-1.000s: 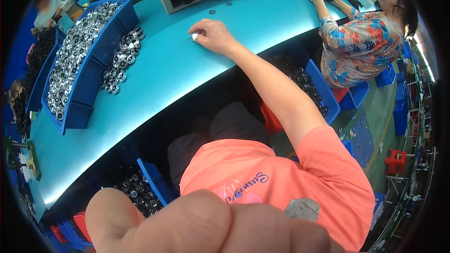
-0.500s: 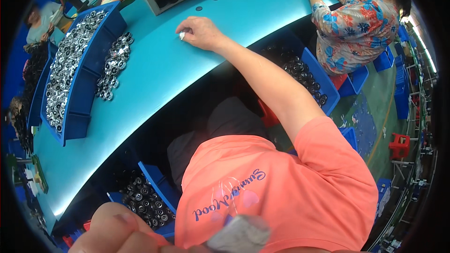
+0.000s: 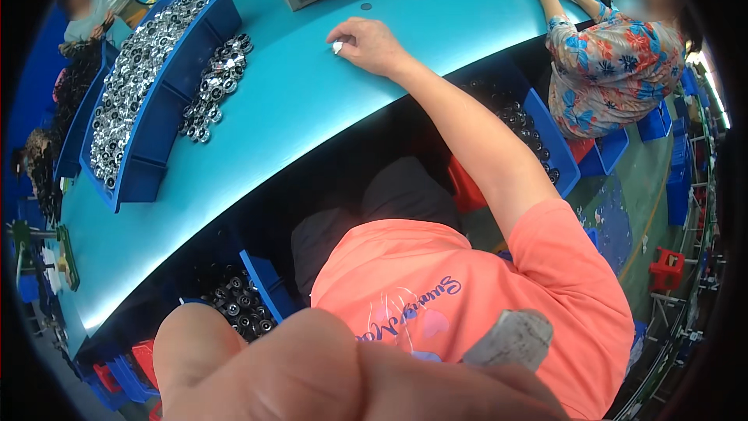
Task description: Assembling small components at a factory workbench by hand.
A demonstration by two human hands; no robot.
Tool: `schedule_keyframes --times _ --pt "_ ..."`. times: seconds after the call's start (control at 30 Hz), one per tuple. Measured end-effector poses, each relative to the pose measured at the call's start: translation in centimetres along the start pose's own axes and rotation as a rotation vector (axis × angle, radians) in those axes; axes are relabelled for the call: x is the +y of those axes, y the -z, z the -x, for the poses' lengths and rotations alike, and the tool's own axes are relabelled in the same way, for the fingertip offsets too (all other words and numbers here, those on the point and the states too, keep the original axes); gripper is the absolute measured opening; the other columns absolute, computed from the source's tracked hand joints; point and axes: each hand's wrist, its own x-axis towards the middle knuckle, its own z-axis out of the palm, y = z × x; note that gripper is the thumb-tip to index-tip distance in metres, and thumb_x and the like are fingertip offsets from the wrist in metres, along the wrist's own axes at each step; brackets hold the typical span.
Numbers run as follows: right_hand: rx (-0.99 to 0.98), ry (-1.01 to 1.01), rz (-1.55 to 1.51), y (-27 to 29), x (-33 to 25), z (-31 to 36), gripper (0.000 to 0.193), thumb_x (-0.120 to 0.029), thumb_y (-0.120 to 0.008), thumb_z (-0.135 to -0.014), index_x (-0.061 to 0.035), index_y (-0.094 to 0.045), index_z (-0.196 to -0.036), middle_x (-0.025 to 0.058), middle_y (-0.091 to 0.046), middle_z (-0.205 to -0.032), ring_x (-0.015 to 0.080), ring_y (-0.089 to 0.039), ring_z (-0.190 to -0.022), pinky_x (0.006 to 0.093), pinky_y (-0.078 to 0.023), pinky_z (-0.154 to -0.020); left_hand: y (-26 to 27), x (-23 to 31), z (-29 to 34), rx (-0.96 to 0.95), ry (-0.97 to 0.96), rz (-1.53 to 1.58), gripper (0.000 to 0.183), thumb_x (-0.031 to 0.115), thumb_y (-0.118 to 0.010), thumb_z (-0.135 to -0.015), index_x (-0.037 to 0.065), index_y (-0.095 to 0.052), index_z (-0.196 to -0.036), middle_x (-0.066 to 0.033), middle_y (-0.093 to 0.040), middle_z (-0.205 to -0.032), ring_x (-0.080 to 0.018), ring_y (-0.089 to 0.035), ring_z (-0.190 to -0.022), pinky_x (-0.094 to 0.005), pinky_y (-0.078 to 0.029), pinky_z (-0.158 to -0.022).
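My right hand rests on the teal table, its fingers curled under and a white cover on one fingertip. Nothing shows in its grip. My bare right forearm runs back from it to my orange sleeve. My left hand is held very close to the camera and fills the lower edge, blurred. A greyish fabric-wrapped fingertip sticks out beside it. The nearest parts are a loose heap of silvery round parts on the table, left of my right hand.
A long blue bin of silvery round parts stands at the table's left. Blue bins of dark round parts sit below the table edge. A co-worker in a floral shirt sits at the right. Another person sits far left.
The view has shifted, so my right hand now sits a little lower on the table. My left hand has stayed against the lens and spread across the lower edge.
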Motion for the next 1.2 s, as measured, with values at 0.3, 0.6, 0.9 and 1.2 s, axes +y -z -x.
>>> schedule_keyframes --times 0.3,0.6,0.9,1.2 --pt "-0.032 0.009 -0.018 -0.2 -0.9 -0.4 0.022 -0.016 -0.069 -0.087 -0.0083 -0.075 -0.107 0.012 -0.072 -0.101 0.0259 -0.069 -0.091 0.0375 -0.056 -0.084 -2.0 -0.3 -0.7 -0.201 0.197 0.008 0.035 0.021 -0.081 -0.068 0.01 -0.049 -0.062 -0.0024 -0.039 -0.056 -0.0218 -0.045 -0.047 -0.0335 -0.034 -0.044" --pt "-0.012 0.019 -0.012 -0.1 -0.8 -0.8 0.022 -0.01 -0.07 -0.085 -0.0075 -0.073 -0.107 0.0108 -0.069 -0.097 0.0241 -0.068 -0.087 0.0366 -0.056 -0.08 -18.0 -7.5 3.1 0.202 0.569 0.544 0.031 0.017 -0.085 -0.08 0.0 -0.063 -0.067 -0.0103 -0.055 -0.056 -0.0172 -0.049 -0.046 -0.0327 -0.039 -0.046" --pt "-0.005 0.031 -0.014 0.1 -0.8 -0.5 0.021 -0.008 -0.069 -0.085 -0.007 -0.074 -0.106 0.012 -0.069 -0.098 0.0256 -0.069 -0.087 0.0369 -0.057 -0.081 -19.8 -8.4 3.9 0.168 0.593 0.478 0.033 0.019 -0.085 -0.082 0.0 -0.063 -0.066 -0.0102 -0.055 -0.055 -0.0185 -0.047 -0.045 -0.0336 -0.039 -0.046" --pt "0.034 0.082 0.049 0.3 -0.7 -1.0 0.019 -0.012 -0.067 -0.087 -0.0075 -0.074 -0.105 0.0115 -0.069 -0.098 0.026 -0.069 -0.088 0.0378 -0.056 -0.079 -20.5 -9.4 4.2 0.103 0.588 0.487 0.032 0.021 -0.082 -0.085 0.0 -0.063 -0.068 -0.0136 -0.058 -0.058 -0.0242 -0.052 -0.047 -0.0368 -0.042 -0.049"
